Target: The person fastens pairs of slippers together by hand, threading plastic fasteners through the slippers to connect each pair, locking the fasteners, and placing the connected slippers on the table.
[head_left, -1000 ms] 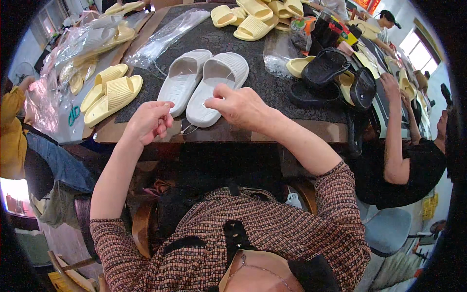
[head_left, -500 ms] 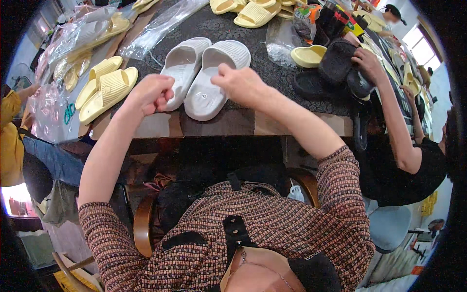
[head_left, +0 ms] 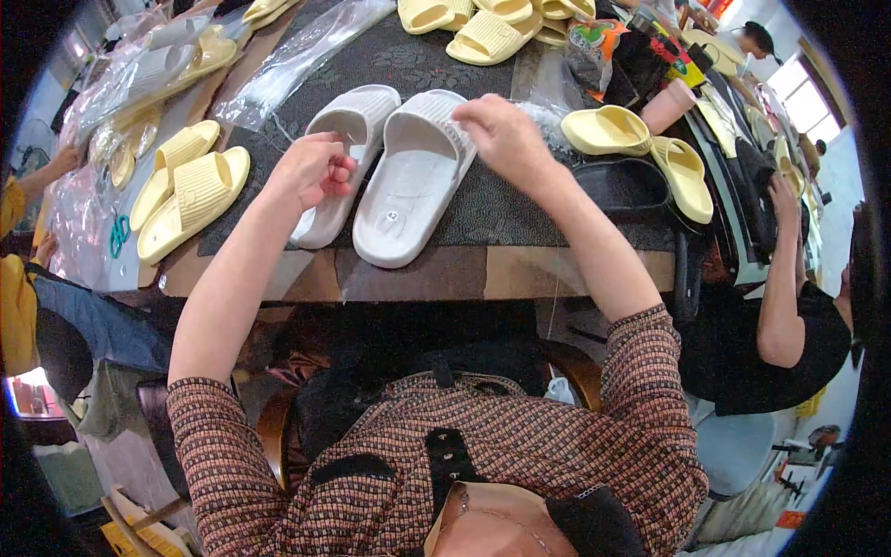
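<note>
A pair of light grey slide sandals lies side by side in front of me, toes away. The left grey slide [head_left: 320,222] is partly behind my left hand [head_left: 314,174], whose curled fingers hover at its inner edge; what they hold, if anything, is hidden. Over the outer side of the strap on the right grey slide [head_left: 399,209], my right hand [head_left: 510,139] is closed with fingertips together. Whether it pinches the strap or something tiny cannot be made out. A round size sticker is on the right slide's heel.
Left of the grey pair sit yellow slides [head_left: 193,197] and green-handled scissors [head_left: 120,236]. A clear plastic bag [head_left: 302,60] lies beyond. More yellow slides [head_left: 492,37] are at the back. To the right are yellow slides [head_left: 682,176], a black slide [head_left: 620,188] and a pink cup [head_left: 668,107]. Co-workers sit at both sides.
My right hand has moved from inside the right slide to its strap's outer side. My left hand stays by the left slide. The right co-worker's hand has drawn away from the black slides.
</note>
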